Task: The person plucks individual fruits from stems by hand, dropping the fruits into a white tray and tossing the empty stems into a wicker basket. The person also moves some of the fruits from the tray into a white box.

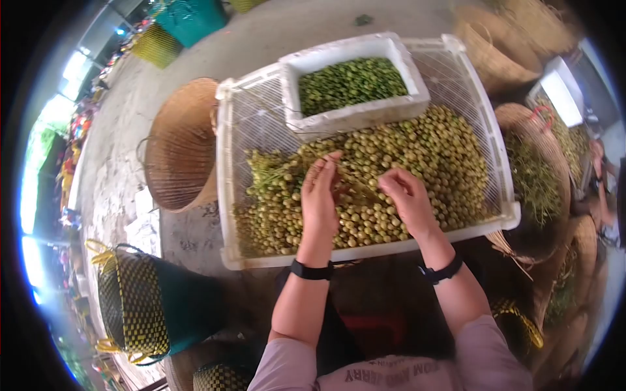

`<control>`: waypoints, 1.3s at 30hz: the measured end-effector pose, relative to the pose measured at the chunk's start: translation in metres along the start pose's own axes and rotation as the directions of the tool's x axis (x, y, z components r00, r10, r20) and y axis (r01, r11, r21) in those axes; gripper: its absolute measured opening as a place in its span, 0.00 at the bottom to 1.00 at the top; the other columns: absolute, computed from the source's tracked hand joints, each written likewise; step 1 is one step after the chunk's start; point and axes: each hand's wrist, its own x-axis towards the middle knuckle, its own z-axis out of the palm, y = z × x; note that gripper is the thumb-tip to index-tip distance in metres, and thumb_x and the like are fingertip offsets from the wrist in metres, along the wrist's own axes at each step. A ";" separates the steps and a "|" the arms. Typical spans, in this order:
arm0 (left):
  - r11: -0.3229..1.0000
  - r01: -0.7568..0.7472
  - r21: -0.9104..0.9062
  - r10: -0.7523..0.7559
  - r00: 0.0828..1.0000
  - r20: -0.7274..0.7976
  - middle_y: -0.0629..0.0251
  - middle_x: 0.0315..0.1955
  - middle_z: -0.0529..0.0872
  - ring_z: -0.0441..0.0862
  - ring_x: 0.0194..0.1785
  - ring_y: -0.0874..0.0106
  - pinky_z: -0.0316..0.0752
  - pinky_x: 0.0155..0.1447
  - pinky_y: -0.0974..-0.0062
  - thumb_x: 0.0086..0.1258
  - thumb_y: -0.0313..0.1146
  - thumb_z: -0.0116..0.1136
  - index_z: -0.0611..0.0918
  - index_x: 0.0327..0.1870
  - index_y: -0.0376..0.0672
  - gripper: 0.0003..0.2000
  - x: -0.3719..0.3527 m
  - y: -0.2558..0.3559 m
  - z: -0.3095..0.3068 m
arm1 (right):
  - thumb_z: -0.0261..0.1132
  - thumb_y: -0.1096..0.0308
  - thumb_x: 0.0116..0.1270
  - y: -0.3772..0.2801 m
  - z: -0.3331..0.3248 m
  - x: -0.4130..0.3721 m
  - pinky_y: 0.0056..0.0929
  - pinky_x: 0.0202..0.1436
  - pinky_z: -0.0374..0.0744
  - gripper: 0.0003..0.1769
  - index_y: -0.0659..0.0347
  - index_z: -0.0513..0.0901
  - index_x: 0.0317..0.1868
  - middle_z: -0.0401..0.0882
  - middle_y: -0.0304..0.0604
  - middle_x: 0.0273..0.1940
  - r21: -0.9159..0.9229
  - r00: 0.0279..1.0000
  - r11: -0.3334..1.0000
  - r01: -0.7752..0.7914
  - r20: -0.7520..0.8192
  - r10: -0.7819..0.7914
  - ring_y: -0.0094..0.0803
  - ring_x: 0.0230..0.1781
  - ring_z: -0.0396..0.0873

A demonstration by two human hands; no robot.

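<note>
My left hand [321, 195] is over the middle of a pile of small round yellow-green fruits [430, 153], its fingers closed around a thin stalk bunch [355, 179] that runs to the right. Just right of it, my right hand [409, 201] is pinched above the fruits; what lies between its fingertips is too small to make out. The pile fills much of a white mesh-floored plastic tray [257, 130]. Left of my left hand, green stalks [270, 171] with fruits still on them lie on the pile. A white foam box [365, 118] of small green fruits stands at the tray's far side.
A wicker basket [182, 146] stands left of the tray; another basket [515, 117] holding stripped stalks [531, 179] stands right. A yellow-and-black woven basket [134, 303] is at lower left. More baskets [495, 49] stand far right. Another person's arm [601, 176] shows at the right edge.
</note>
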 end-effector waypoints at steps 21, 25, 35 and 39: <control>1.000 -0.022 0.001 0.022 1.000 0.018 0.74 0.46 0.83 0.76 0.44 0.84 0.73 0.42 0.84 0.75 0.31 0.53 0.81 0.54 0.43 0.11 -0.002 -0.007 0.004 | 0.63 0.68 0.67 0.002 0.004 0.001 0.14 0.31 0.65 0.04 0.59 0.79 0.39 0.72 0.25 0.31 0.096 0.982 0.995 0.003 0.189 -0.021 0.12 0.30 0.66; 0.995 0.011 -0.100 -0.017 0.998 -0.061 0.74 0.41 0.83 0.75 0.37 0.84 0.70 0.40 0.84 0.73 0.29 0.49 0.81 0.54 0.41 0.13 -0.003 0.006 0.000 | 0.58 0.68 0.67 -0.003 -0.002 0.001 0.13 0.29 0.64 0.03 0.56 0.76 0.37 0.73 0.27 0.32 0.244 0.971 0.968 -0.059 0.239 -0.001 0.12 0.27 0.65; 0.989 0.144 0.024 -0.146 0.980 0.132 0.71 0.35 0.82 0.76 0.34 0.80 0.71 0.35 0.79 0.73 0.36 0.47 0.80 0.53 0.47 0.13 -0.010 0.010 0.001 | 0.60 0.59 0.72 -0.005 0.007 0.000 0.12 0.25 0.57 0.10 0.55 0.81 0.41 0.64 0.21 0.24 0.115 0.950 0.972 -0.204 0.264 0.168 0.09 0.22 0.58; 0.996 0.092 -0.015 -0.089 0.986 0.144 0.71 0.34 0.82 0.75 0.34 0.79 0.70 0.34 0.79 0.73 0.36 0.47 0.80 0.51 0.47 0.12 -0.010 0.006 0.007 | 0.63 0.61 0.70 0.001 0.004 0.000 0.14 0.35 0.66 0.10 0.59 0.82 0.39 0.75 0.26 0.31 0.213 0.937 0.951 -0.226 0.316 0.152 0.12 0.32 0.67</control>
